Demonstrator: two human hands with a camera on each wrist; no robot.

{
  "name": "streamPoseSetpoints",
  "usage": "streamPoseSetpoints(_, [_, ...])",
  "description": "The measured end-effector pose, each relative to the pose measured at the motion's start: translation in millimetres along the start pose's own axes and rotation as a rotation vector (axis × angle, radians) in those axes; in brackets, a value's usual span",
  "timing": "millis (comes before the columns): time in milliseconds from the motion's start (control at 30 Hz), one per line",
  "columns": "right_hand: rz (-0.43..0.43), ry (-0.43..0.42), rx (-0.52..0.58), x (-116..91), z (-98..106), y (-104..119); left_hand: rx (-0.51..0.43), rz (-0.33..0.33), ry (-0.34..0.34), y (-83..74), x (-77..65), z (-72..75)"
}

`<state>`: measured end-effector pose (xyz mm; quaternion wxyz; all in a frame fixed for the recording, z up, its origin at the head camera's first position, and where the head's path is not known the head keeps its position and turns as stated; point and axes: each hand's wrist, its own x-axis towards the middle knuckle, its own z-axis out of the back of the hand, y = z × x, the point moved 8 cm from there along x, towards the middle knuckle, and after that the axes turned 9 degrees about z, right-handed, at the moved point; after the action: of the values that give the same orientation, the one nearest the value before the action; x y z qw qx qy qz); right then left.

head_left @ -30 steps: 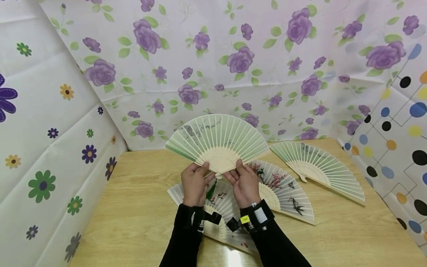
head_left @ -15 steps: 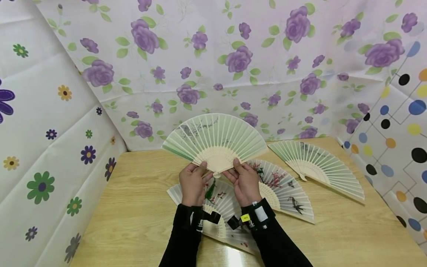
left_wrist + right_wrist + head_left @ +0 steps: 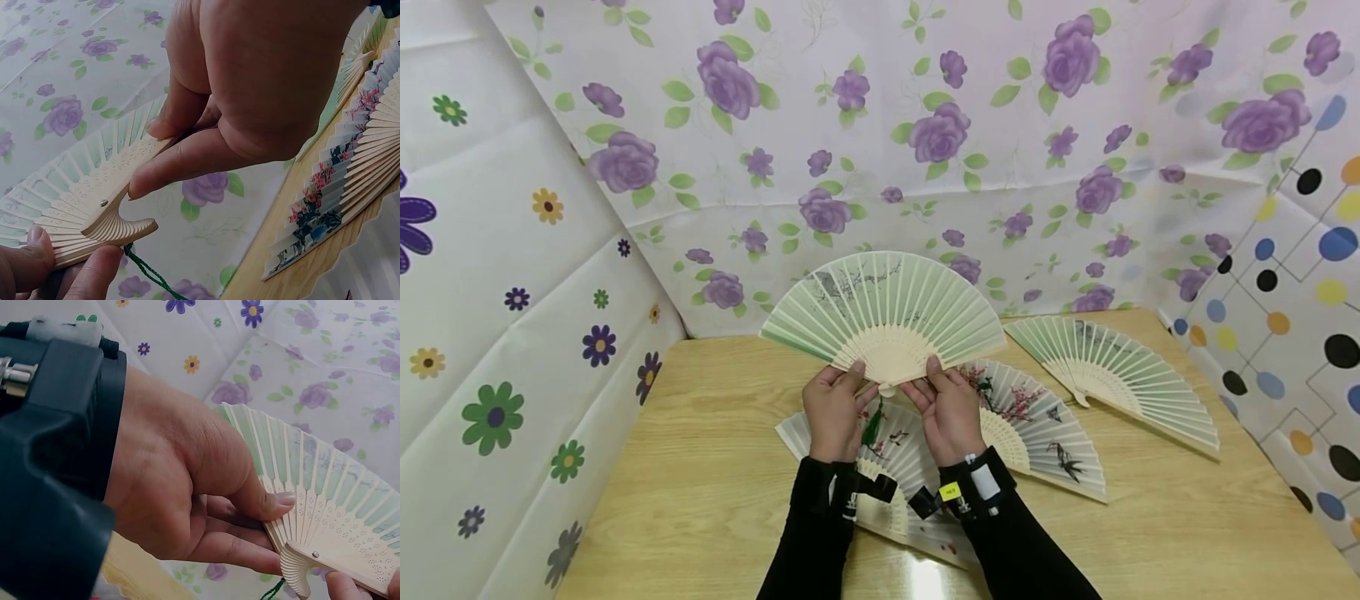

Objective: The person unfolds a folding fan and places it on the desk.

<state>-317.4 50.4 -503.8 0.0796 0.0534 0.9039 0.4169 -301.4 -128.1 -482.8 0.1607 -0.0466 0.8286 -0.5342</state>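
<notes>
A pale green folding fan (image 3: 925, 300), spread wide with a grey branch print, is held up above the table in the head view. My left hand (image 3: 833, 421) pinches its left guard stick, thumb on the front face. On the other side, my right hand (image 3: 953, 423) pinches the right guard stick the same way. The pale slatted ribs (image 3: 337, 531) converge at a rivet between the hands in the right wrist view. From the fan's pivot end hangs a green tassel (image 3: 873, 425); its cord (image 3: 150, 272) shows in the left wrist view.
On the wooden table (image 3: 700, 467) lie a spread green fan (image 3: 1150, 379) at right, a grey-white fan with pink blossoms (image 3: 1037, 408) behind my right hand, and another light fan (image 3: 910, 479) under my forearms. Flowered cloth (image 3: 880, 167) walls the back.
The fan, held in both hands throughout, has shifted very slightly up and spread a touch wider. Its tassel now hangs more plainly in view. The fans on the table stay put.
</notes>
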Motion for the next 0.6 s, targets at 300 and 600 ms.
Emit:
streamPoseSetpoints(300, [0.004,-0.048,0.04,-3.3,2.4,-3.8,0.018,-0.024,-0.012,1.5,-2.0,-0.7])
streamPoseSetpoints(600, [-0.009,-0.084,0.116,-6.8,-0.5,-10.6,0.008,-0.016,-0.034,1.3,1.1,0.3])
